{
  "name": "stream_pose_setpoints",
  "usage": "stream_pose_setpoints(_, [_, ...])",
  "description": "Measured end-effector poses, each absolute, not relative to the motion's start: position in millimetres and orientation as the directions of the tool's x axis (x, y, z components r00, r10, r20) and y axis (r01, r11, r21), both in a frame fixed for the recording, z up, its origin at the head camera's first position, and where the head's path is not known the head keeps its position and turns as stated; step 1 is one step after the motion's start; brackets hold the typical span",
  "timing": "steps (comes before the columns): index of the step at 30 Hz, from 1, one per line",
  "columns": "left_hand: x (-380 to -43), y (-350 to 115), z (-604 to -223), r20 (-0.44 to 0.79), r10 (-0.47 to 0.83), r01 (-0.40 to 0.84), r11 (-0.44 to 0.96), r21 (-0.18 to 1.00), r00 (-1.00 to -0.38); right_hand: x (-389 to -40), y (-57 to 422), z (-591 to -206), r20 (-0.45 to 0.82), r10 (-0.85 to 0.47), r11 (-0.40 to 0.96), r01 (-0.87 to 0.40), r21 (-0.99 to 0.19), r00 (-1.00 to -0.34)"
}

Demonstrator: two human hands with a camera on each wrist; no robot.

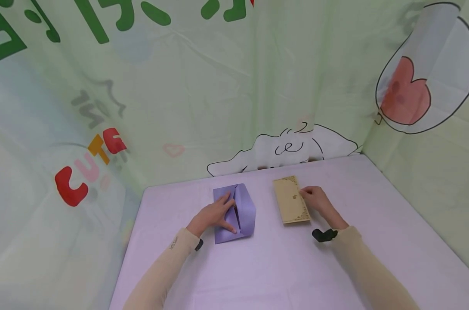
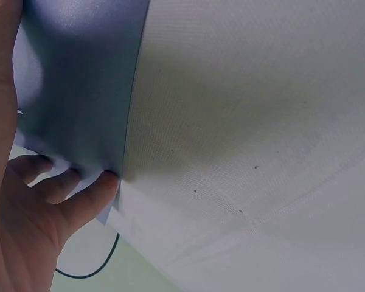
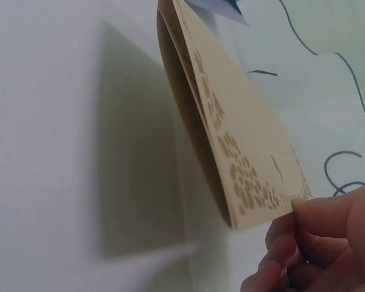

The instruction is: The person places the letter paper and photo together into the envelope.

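A purple envelope (image 1: 245, 213) lies on the table with its flap side out to the right and a dark gap along its opening. My left hand (image 1: 217, 212) rests over it, fingers and thumb spread across the paper. The left wrist view has the fingers (image 2: 90, 198) touching the envelope (image 2: 79, 79) by its edge. To the right, my right hand (image 1: 316, 199) pinches a folded tan card (image 1: 290, 200) at its right edge between thumb and fingers. Brown ornament marks the card's corners. In the right wrist view the card (image 3: 243, 121) is tilted above the table, its folded layers slightly apart.
A pale lilac cloth covers the table (image 1: 257, 275). Behind it hangs a printed curtain (image 1: 203, 103) that meets the table's back edge, with further curtain at both sides. Black straps (image 1: 325, 235) sit at the wrists.
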State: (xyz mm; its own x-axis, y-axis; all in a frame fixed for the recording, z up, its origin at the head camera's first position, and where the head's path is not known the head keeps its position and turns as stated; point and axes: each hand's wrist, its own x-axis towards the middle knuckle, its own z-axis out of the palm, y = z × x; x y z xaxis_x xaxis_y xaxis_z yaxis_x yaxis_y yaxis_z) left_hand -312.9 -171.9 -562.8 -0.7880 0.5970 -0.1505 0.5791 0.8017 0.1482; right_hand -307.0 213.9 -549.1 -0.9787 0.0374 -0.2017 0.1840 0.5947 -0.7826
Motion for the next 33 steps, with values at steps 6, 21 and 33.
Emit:
stream_pose_setpoints(6, [-311.8,-171.7,-562.9,-0.154,0.597,0.572,0.801,0.177,-0.788,-308.5,203.2,-548.1,-0.205,0.025,0.583,0.181,-0.792,-0.978])
stream_pose_setpoints(21, [-310.9,-171.0,-563.2,-0.133,0.597,0.575,0.8,0.169,-0.791,-315.2,178.5,-558.3,-0.186,-0.005,0.563,0.151,-0.813,-0.982])
stream_pose_setpoints(33, [-312.4,-173.6,-565.3,-0.105,0.608,0.588,0.791,0.169,-0.787,-313.3,150.6,-562.6,-0.2,-0.024,0.533,0.157,-0.832,-0.979])
